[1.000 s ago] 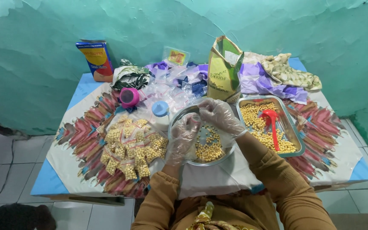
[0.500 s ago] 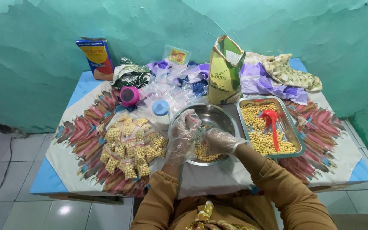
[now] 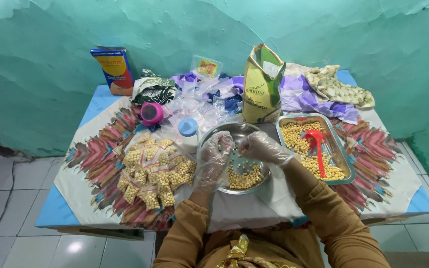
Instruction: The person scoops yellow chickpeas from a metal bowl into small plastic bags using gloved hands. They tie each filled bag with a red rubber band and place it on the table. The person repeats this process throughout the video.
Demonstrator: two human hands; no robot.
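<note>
Teal plaster walls close in behind the table [image 3: 398, 183], which stands against the back wall; tiled floor shows open on the left and along the near edge. From my remote seat I see a patterned cloth covering the top, and most of it is crowded. The round steel bowl [image 3: 244, 130] sits near the front middle, holding yellow chickpeas [image 3: 244, 177] in its near half. Both hands wear clear plastic gloves and hover over that bowl. My left hand [image 3: 213, 160] is loosely curled at the bowl's left rim, fingers bent upward; it seems to hold a small clear bag, though I cannot tell for sure. My right hand [image 3: 261, 148] is pinched nearly closed above the bowl's middle, fingertips pointing left toward the other hand.

Just left of the bowl lies a heap of filled little packets [image 3: 155, 168], leaving little room that side. Just right sits a rectangular steel tray [image 3: 347, 168] of chickpeas, long axis running away from me and tilted slightly leftward, with a red scoop [image 3: 318, 149] lying lengthwise, handle toward me. Behind the bowl stands a green bag [image 3: 261, 84], upright and open.
</note>
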